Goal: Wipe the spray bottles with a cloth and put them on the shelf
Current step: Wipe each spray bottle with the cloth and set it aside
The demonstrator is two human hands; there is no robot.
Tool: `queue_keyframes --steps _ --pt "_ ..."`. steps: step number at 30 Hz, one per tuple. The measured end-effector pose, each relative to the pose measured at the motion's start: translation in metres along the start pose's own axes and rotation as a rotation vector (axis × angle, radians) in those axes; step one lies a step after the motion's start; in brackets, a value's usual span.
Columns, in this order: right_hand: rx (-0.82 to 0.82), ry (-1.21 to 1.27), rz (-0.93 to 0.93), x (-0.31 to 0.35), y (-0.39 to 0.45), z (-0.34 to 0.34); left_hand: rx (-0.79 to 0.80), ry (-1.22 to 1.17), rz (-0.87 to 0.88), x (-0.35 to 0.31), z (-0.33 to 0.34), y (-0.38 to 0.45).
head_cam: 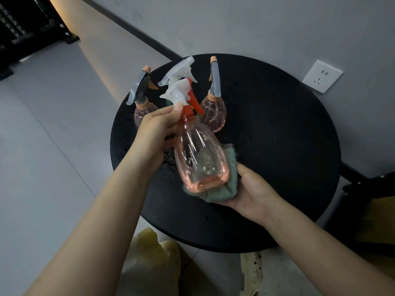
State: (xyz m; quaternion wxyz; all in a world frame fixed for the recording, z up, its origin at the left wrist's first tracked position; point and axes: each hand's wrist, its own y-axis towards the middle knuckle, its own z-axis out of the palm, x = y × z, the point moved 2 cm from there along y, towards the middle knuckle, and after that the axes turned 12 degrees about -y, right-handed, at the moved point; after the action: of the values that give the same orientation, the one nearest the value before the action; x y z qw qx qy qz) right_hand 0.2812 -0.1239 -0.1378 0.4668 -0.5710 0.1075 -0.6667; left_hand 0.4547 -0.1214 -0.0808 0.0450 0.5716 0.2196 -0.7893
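The wiping step is in hand. The left hand grips the neck of a clear pink plastic spray bottle with a white-and-red trigger head, its fingers curled round just below the red collar, holding it tilted above the round black counter. The right hand cups a fuzzy green cloth against the bottle's base and far side, fingers wrapped under the cloth.

Two more pink bottles, one with a grey trigger on the left and one with a pale trigger on the right, stand behind on the counter, with another white trigger head between them, apparently unwiped. Next, probably, the cloth travels up the body while the left hand turns the bottle; then it goes to the dark shelf at the upper left.
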Motion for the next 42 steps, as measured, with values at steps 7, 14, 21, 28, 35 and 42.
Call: queue_keyframes --steps 7,14,21,28,35,42 --pt "-0.053 0.018 -0.055 -0.001 0.004 -0.003 0.038 0.057 0.022 0.002 0.011 -0.002" --pt "-0.113 -0.273 -0.335 0.010 0.003 -0.005 0.076 0.185 0.026 0.008 0.022 -0.005" --pt "-0.095 -0.322 -0.429 0.023 -0.001 -0.009 0.194 0.088 0.001 0.007 0.034 -0.011" --pt "0.036 -0.063 -0.039 0.017 0.001 -0.016 0.201 0.010 0.040 0.000 0.041 -0.008" --pt "-0.050 0.000 0.058 0.015 0.003 -0.027 0.102 0.055 0.132 -0.002 0.048 -0.003" --pt "-0.547 -0.746 -0.419 0.031 -0.001 -0.065 0.005 0.185 0.204 0.023 0.078 0.007"
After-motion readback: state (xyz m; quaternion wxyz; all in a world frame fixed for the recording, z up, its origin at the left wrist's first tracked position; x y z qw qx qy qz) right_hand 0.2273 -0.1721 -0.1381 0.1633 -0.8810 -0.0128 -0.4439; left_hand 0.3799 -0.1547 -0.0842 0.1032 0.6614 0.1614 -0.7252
